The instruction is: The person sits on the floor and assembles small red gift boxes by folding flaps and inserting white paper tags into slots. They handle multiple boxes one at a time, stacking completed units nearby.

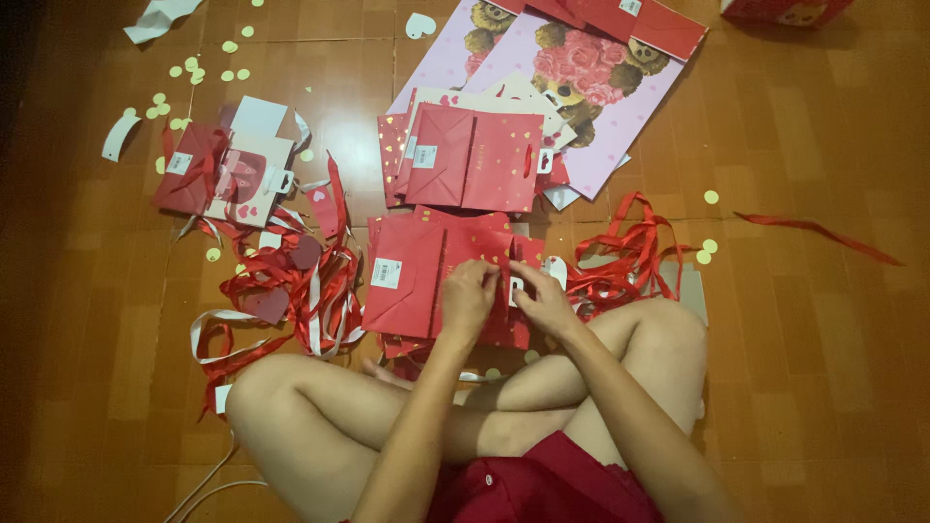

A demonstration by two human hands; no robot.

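Flat bag (436,281) before crossed legs; ribbon tangles (281,291) left, right; bag stack (475,155) behind.

A flat red paper gift bag with gold dots (426,276), smooth and faintly glossy, is seen on a brown tiled floor (823,349) of polished, reflective finish. Satiny red ribbon (630,257) is shown with a soft sheen. Large pink paper bags printed with bears (591,77) appear smooth and coated.
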